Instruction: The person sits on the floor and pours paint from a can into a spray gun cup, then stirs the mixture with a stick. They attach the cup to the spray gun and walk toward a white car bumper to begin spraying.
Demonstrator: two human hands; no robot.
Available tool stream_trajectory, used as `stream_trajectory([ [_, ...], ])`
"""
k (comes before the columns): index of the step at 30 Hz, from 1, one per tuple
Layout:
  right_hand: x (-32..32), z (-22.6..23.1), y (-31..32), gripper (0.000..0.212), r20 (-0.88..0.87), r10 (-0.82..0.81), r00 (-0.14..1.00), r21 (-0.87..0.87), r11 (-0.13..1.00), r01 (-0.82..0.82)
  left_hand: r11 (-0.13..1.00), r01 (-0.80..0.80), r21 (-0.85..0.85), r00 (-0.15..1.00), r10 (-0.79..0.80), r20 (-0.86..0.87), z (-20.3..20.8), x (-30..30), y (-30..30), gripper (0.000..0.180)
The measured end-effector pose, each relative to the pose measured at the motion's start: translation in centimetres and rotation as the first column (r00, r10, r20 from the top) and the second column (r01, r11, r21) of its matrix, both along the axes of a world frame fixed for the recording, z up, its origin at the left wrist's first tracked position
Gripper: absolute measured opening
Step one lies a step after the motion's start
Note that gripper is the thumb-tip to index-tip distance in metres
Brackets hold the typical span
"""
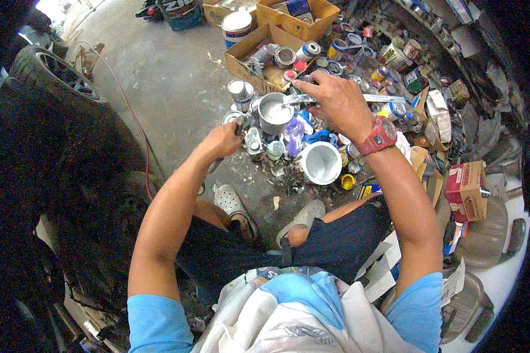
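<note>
My left hand [222, 140] is closed around a grey metal tool that looks like a spray gun [240, 122], mostly hidden by the fingers. Just right of it is a grey metal cup [275, 120] with white paint inside; I cannot tell whether the two are joined. Above the cup's right side, my right hand [338, 100] grips a long flat stirring stick [384, 99]. The stick's left end reaches over the cup's mouth and is smeared white. Below the cup stand a white-lined paint pail [322, 163] and a small bottle [275, 149]. A purple cloth [294, 135] lies between them.
Paint cans [239, 91] crowd the floor, with a cardboard box [241, 56] of more cans behind. A lidded pail [237, 26] stands beside it. On the left are a car wheel [62, 73] and a red hose [126, 100]. A red-white carton [466, 189] sits at right.
</note>
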State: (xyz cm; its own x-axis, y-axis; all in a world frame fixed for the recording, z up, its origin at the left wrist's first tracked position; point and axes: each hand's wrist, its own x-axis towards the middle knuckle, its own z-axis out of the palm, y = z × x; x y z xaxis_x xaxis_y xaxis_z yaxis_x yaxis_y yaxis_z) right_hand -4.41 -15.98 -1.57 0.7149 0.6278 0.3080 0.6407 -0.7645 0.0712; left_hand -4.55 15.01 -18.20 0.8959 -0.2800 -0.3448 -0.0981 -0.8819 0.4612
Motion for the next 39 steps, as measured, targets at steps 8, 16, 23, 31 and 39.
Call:
stream_trajectory([
  [8,0.7,-0.4,0.7,0.046,0.028,0.012,1.000,-0.020,1.000,-0.011,1.000,-0.010,0.008,1.000,0.010,-0.030,0.1,0.3,0.3,0.048],
  [16,1.5,-0.6,1.4,0.041,0.081,0.039,0.996,0.003,0.999,-0.039,0.998,-0.030,-0.060,0.999,0.028,-0.037,-0.2,0.4,0.3,0.048],
  [23,2.3,-1.1,1.8,0.038,0.092,0.046,0.995,-0.032,0.999,-0.043,0.999,-0.033,-0.026,0.999,0.032,-0.043,-0.4,0.9,0.8,0.052],
  [31,2.5,-2.1,2.6,0.053,-0.133,-0.087,0.987,0.153,0.982,0.107,0.997,-0.076,-0.025,0.987,0.072,-0.145,-0.8,2.2,1.7,0.055],
  [39,-1.2,-9.1,4.1,0.049,-0.607,0.118,0.786,0.756,0.389,0.526,0.984,-0.164,-0.067,0.971,0.148,-0.188,-0.5,3.5,4.2,0.048],
])
